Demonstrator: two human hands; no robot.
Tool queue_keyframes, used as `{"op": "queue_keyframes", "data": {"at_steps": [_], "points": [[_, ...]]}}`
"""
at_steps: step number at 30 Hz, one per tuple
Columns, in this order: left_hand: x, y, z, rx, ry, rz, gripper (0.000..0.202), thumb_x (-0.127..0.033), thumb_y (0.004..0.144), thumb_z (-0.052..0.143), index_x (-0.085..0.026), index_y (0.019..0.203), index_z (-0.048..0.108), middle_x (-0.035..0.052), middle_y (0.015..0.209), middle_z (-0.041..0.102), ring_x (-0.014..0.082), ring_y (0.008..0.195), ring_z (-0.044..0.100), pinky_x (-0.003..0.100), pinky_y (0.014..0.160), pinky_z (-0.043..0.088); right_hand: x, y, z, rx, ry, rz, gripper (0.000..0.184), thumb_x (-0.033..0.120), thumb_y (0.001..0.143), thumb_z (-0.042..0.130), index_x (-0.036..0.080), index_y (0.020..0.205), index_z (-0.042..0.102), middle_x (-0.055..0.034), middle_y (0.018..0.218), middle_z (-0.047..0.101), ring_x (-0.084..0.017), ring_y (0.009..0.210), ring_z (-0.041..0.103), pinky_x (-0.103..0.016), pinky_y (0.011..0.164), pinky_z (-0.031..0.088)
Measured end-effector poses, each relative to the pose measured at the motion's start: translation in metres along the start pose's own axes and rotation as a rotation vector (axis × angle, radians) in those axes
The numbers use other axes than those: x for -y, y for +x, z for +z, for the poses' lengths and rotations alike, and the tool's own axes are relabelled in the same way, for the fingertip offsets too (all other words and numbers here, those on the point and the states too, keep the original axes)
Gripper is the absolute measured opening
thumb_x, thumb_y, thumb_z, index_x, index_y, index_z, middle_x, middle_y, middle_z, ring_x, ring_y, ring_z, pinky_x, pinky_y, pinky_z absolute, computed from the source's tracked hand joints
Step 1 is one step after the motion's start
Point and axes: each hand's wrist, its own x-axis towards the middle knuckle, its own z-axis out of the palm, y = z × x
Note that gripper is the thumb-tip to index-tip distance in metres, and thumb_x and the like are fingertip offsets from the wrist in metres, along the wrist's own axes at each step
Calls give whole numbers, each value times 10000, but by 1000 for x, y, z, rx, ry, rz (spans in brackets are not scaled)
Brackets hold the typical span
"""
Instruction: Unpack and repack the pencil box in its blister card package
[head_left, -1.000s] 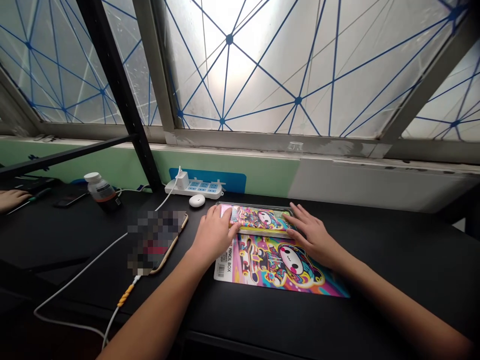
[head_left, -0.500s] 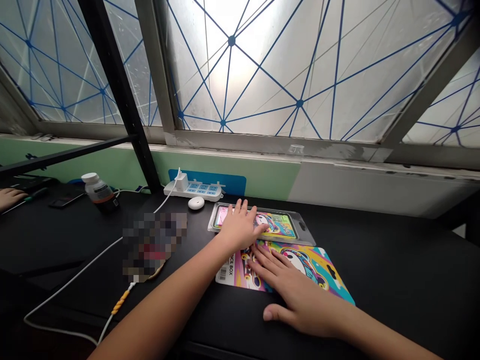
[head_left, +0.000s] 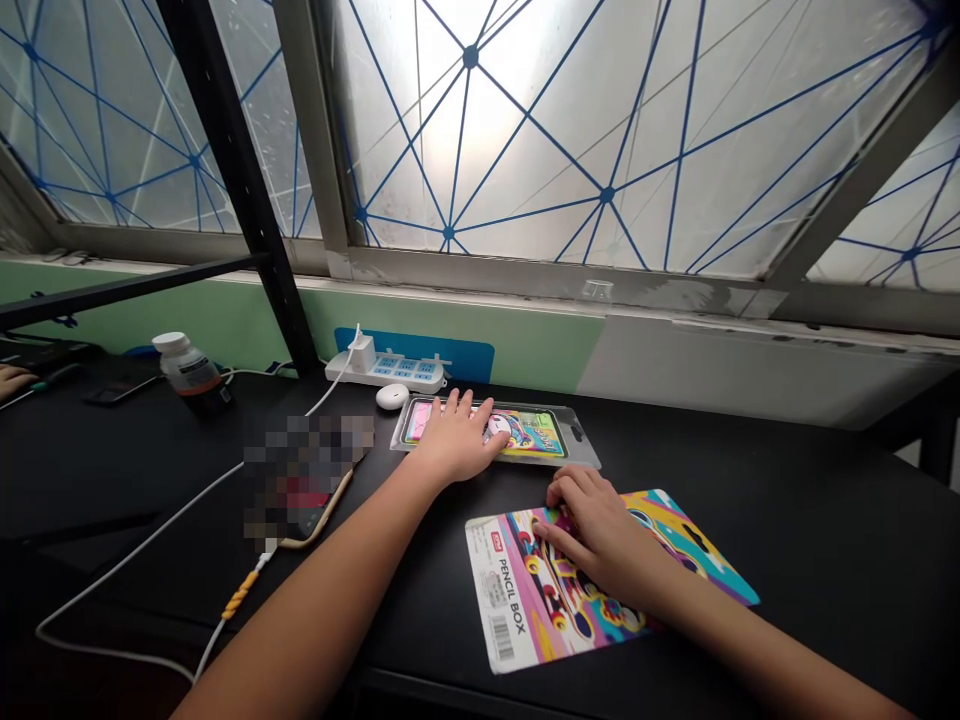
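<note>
My left hand (head_left: 456,440) lies with fingers spread on a clear plastic blister pack (head_left: 587,448). Inside the pack is a colourful pencil box (head_left: 531,432) with a cartoon print, partly covered by that hand. Nearer to me, a bright printed backing card (head_left: 517,590) reading "PENCIL BOX" lies askew on the desk, apart from the pack. My right hand (head_left: 600,530) is over the card's middle, its fingers bent over the far edge and its thumb on the printed face. The fingertips' undersides are hidden.
On the black desk (head_left: 810,540), a white power strip (head_left: 386,370) and a round white case (head_left: 392,397) are behind the pack. A blurred-out item (head_left: 307,480) with a white cable (head_left: 135,545), a bottle (head_left: 191,372) and another person's hand (head_left: 15,380) are left.
My right hand has curled its fingers and drawn the card toward me and right, turning it and parting it from the pack. My left hand and the pack have shifted slightly left.
</note>
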Motion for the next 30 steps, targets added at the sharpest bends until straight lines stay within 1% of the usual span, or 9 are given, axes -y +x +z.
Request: {"op": "queue_keyframes", "data": {"at_steps": [2, 4, 7, 9, 13, 16, 18, 23, 30], "points": [[1, 0, -1, 5, -1, 6, 749, -664, 947, 302, -229, 1555, 341, 152, 1636, 243, 396, 1513, 145, 598, 1187, 107, 4, -2, -2, -6, 1, 22, 267, 483, 961, 503, 228, 880, 500, -87, 982, 615, -252, 898, 567, -399, 792, 452], [2, -1, -3, 16, -13, 8, 725, -664, 946, 306, -262, 1548, 357, 134, 1640, 244, 400, 1512, 141, 604, 1185, 103, 6, -4, -11, 15, 23, 97, 301, 528, 948, 503, 234, 889, 472, -56, 858, 618, -226, 774, 569, -357, 693, 430], [3, -1, -7, 55, -33, 18, 718, -676, 937, 315, -286, 1536, 377, 124, 1643, 238, 390, 1517, 127, 608, 1183, 104, -9, 2, -33, 59, 72, 209, 388, 627, 901, 522, 244, 886, 461, 8, 690, 584, -188, 621, 532, -310, 578, 361], [3, -2, -9, 75, -34, 38, 714, -682, 925, 336, -300, 1525, 398, 122, 1642, 244, 383, 1519, 127, 608, 1182, 108, -35, 14, -49, 116, 121, 227, 426, 666, 866, 540, 244, 839, 488, 15, 685, 591, -174, 617, 524, -292, 558, 344], [2, -4, -10, 59, -20, 54, 682, -659, 926, 355, -304, 1502, 438, 118, 1633, 276, 405, 1508, 160, 620, 1173, 135, -110, 41, -68, 286, 243, 352, 521, 740, 780, 573, 221, 751, 597, 3, 688, 612, -160, 616, 506, -279, 540, 338], [2, -5, -11, 52, -11, 64, 667, -662, 932, 345, -304, 1483, 466, 131, 1624, 294, 420, 1499, 180, 618, 1165, 164, -152, 51, -68, 280, 235, 411, 567, 779, 724, 593, 215, 679, 618, 13, 633, 584, -156, 597, 490, -280, 543, 329], [2, -5, -11, 57, -11, 70, 678, -691, 926, 342, -312, 1472, 476, 127, 1623, 298, 419, 1499, 183, 614, 1165, 174, -165, 53, -65, 249, 217, 428, 582, 797, 701, 598, 217, 666, 632, 14, 628, 589, -160, 599, 500, -279, 546, 335], [4, -4, -13, 81, -4, 80, 708, -750, 896, 363, -346, 1467, 471, 100, 1635, 278, 413, 1504, 170, 616, 1163, 178, -163, 50, -64, 195, 168, 447, 578, 785, 729, 587, 214, 731, 682, -18, 702, 654, -178, 649, 546, -283, 567, 373], [7, -4, -17, 116, -26, 108, 709, -742, 883, 400, -350, 1470, 468, 106, 1629, 291, 397, 1511, 153, 605, 1170, 157, -147, 41, -77, 118, 129, 442, 554, 765, 755, 574, 228, 757, 709, -34, 728, 695, -203, 676, 600, -303, 584, 407]]}}
